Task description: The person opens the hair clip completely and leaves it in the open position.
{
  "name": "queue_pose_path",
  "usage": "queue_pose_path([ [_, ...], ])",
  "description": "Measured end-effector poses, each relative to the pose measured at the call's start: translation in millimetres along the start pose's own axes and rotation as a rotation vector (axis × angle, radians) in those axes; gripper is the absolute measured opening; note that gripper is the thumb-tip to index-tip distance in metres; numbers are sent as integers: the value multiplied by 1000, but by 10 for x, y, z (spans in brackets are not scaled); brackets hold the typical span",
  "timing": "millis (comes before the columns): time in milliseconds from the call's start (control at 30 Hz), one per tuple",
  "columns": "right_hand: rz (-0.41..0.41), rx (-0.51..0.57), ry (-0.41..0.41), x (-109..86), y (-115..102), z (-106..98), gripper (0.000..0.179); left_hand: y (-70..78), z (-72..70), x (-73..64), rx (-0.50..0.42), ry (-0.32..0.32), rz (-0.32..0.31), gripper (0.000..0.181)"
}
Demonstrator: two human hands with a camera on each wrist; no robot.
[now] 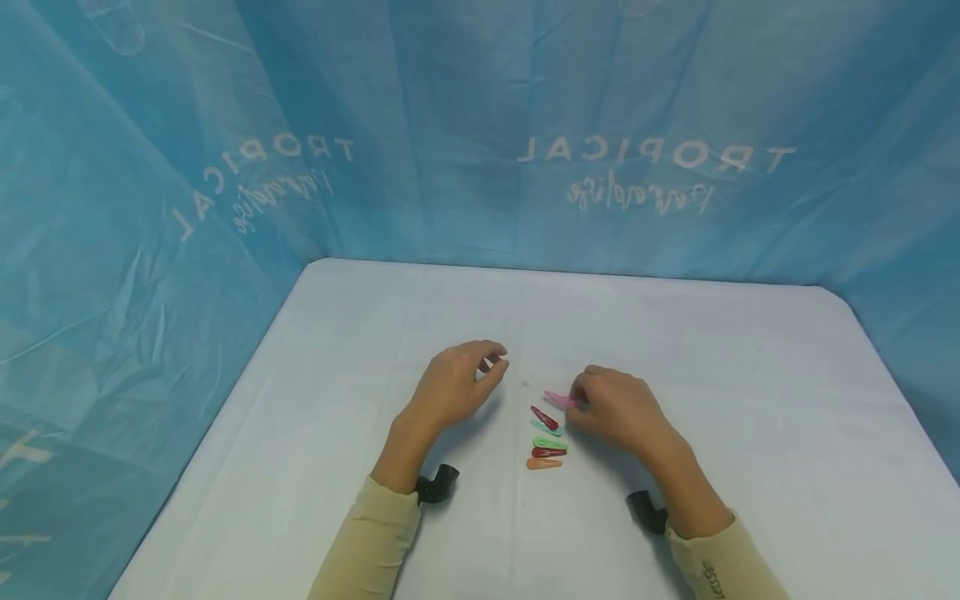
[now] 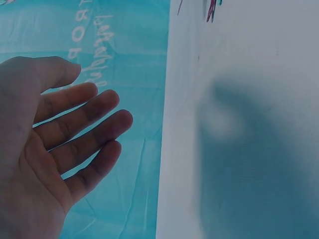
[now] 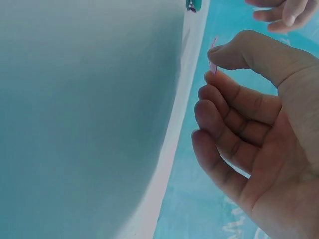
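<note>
Between thumb and index finger, my right hand (image 1: 618, 410) pinches a pink hair clip (image 1: 557, 400); the right wrist view shows the same pink clip (image 3: 213, 62) at the fingertips. My left hand (image 1: 453, 383) hovers left of the clips, holding nothing, its fingers loosely bent and apart in the left wrist view. Below the pink clip, a dark red snap clip (image 1: 545, 417) lies across a teal clip (image 1: 547, 428). Nearer the front come a green clip (image 1: 551, 443), a second dark red clip (image 1: 550, 452) and an orange clip (image 1: 544, 463), roughly in a column.
A white cloth covers the table (image 1: 337, 333). Blue plastic curtains (image 1: 465, 167) with mirrored white lettering hang along its back and sides. Black camera mounts (image 1: 438, 483) sit at both wrists, under beige sleeves (image 1: 371, 533).
</note>
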State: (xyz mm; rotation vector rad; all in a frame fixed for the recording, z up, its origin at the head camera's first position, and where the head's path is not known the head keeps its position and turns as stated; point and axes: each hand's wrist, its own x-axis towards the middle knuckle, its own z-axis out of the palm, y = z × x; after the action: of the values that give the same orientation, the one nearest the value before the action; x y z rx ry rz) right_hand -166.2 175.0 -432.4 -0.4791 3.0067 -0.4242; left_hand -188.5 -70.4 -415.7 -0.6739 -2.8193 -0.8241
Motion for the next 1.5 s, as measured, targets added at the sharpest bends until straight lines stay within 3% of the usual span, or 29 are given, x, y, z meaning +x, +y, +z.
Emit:
queue_pose_path([
  [233, 1, 2, 45, -34, 39, -93, 19, -45, -33, -23, -52, 62, 15, 25],
  [567, -45, -5, 144, -94, 18, -212, 17, -19, -24, -1, -115, 64, 15, 26],
  [1133, -105, -3, 205, -180, -149, -298, 14, 30, 13, -43, -222, -67, -7, 17],
  [1500, -122, -20, 219, -214, -210, -313, 14, 62, 49, -47, -227, -88, 6, 16],
])
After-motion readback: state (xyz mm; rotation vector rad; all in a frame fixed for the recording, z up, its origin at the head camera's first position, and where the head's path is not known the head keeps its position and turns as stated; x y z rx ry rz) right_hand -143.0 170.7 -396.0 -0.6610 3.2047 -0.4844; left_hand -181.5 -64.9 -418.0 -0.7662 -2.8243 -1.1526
